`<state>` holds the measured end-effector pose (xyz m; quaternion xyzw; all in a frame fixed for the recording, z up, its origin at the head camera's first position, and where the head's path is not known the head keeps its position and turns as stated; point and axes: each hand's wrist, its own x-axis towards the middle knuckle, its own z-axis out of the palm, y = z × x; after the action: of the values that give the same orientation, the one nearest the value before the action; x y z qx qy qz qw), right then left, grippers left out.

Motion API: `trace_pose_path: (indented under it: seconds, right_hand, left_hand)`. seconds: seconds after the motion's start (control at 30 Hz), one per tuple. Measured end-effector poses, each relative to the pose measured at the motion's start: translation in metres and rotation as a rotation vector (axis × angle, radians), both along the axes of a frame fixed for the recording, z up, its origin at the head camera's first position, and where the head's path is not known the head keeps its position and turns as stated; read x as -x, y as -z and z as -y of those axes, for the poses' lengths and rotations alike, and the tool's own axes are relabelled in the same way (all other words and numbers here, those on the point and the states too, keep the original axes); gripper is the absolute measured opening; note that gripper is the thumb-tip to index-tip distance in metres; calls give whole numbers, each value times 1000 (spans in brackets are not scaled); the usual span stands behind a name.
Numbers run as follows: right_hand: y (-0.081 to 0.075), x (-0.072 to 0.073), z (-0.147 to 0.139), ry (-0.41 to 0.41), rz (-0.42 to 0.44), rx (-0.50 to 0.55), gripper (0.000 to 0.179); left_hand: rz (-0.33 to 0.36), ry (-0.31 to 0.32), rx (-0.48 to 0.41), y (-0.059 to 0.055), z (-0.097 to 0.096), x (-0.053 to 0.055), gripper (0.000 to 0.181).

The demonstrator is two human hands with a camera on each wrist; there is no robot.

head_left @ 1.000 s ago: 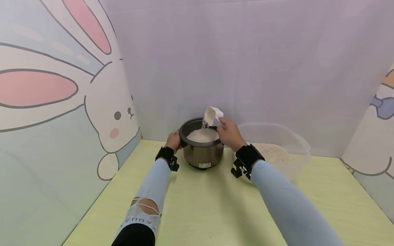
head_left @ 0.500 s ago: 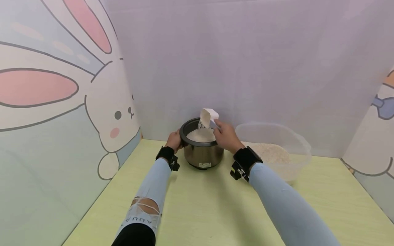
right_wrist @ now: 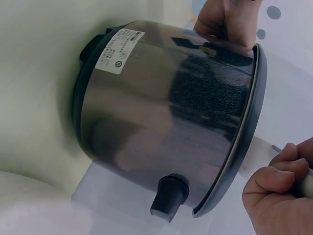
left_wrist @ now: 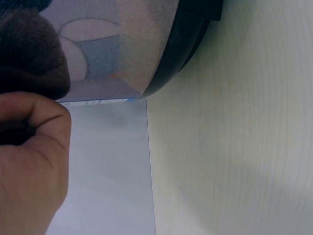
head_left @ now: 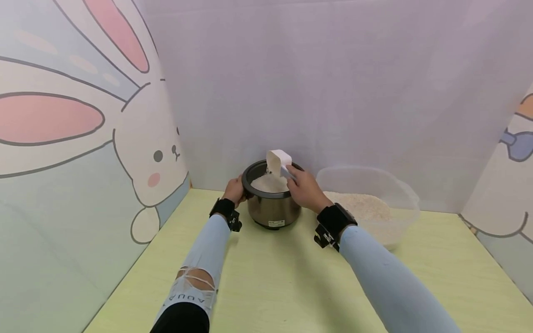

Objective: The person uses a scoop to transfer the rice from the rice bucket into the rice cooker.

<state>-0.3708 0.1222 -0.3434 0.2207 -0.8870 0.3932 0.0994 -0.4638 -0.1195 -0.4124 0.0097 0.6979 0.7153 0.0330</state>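
A brown metallic rice cooker (head_left: 273, 209) with a dark rim stands lidless at the back of the table, white rice (head_left: 268, 184) inside it. My left hand (head_left: 234, 190) grips its left side near the rim; the part it grips is mostly hidden. In the right wrist view the cooker body (right_wrist: 146, 98) shows a side knob and a white label. My right hand (head_left: 307, 190) holds a white measuring scoop (head_left: 280, 162) by the handle, tipped over the cooker's opening. Several grains show at the scoop's lip.
Right of the cooker, a translucent plastic tub (head_left: 405, 217) holds a heap of rice (head_left: 360, 206). A pale curtain (head_left: 333, 92) hangs close behind both. Printed side panels (head_left: 83, 208) flank the yellowish tabletop (head_left: 283, 286).
The right hand has moved the scoop left and slightly down over the cooker. The stream of falling grains has thinned. My left hand keeps its place on the cooker.
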Motion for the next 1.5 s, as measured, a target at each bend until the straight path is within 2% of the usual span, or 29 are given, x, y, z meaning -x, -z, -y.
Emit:
trace_pose_path:
  seconds: [0.3,0.43,0.7,0.83,0.97,1.27,1.5]
  right_hand:
    - [7,-3,-15,-13,-40,-83,49]
    - [8,-4,-21,-21,-75,-126,49]
    - [11,-6,-29,5,-54,-156,50]
    - [12,-6,-35,27,-72,-172,50]
    - [14,-6,-41,24,-107,-191,48]
    - [19,-7,-47,26,-214,-327,50]
    - [20,-9,-50,27,-273,-363,49]
  left_hand:
    - [37,38,2,-17,2,-13,47]
    - [47,32,16,-20,2,-15,44]
    - [48,34,16,-19,3,-16,44]
    - [51,29,28,-22,2,-18,44]
    - [38,7,23,-18,0,-15,44]
    - [18,-38,62,8,0,9,47]
    - [23,-20,56,9,0,10,48]
